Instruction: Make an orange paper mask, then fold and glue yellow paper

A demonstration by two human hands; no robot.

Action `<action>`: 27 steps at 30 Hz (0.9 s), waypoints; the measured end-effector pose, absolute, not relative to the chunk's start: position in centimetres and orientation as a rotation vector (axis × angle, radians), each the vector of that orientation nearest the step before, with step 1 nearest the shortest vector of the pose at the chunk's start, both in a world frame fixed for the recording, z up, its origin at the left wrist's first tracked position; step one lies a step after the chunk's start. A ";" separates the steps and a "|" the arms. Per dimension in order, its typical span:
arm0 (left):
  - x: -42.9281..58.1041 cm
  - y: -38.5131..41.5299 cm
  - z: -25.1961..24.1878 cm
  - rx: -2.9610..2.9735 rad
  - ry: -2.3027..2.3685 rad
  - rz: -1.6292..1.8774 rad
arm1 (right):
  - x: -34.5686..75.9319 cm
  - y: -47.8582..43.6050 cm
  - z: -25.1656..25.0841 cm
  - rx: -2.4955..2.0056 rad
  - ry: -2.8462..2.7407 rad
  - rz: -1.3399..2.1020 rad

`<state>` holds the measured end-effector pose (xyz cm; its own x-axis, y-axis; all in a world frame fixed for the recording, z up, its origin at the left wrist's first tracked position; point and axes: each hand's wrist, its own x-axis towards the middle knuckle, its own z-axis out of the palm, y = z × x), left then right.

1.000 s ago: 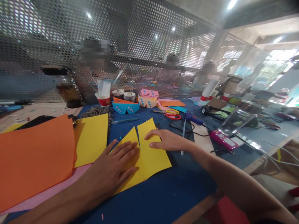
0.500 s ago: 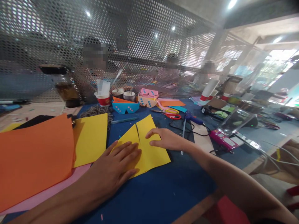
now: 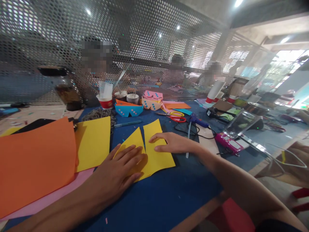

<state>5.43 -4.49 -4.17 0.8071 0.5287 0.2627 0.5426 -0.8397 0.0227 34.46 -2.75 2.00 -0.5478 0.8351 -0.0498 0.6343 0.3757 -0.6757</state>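
We pressed left hand [image 3: 118, 169] and right hand [image 3: 172, 143], palms open, gripping nothing, on the yellow paper [image 3: 154, 151]; folding apparently incomplete, flaps unflattened.

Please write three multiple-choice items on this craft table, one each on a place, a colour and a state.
1. Where do the scissors lie? A beyond the folded yellow paper B under the orange sheet C in the red cup
2. What colour is the table cover? A green B blue C white
3. How are the left hand and right hand? A fisted B lifted C flat on the paper

Answers: 1 A, they lie farther back; 2 B, blue shows around the paper; 3 C, both palms press down.
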 end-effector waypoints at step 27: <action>5.6 -5.3 -3.1 -3.008 -0.777 -0.319 | 34.7 -5.7 1.8 -1.289 -2.274 1.012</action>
<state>5.58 -5.25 -3.14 0.8555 0.4771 0.2013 0.4809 -0.8762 0.0327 34.66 -5.71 1.83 -0.5324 0.8448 -0.0528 0.6050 0.3361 -0.7218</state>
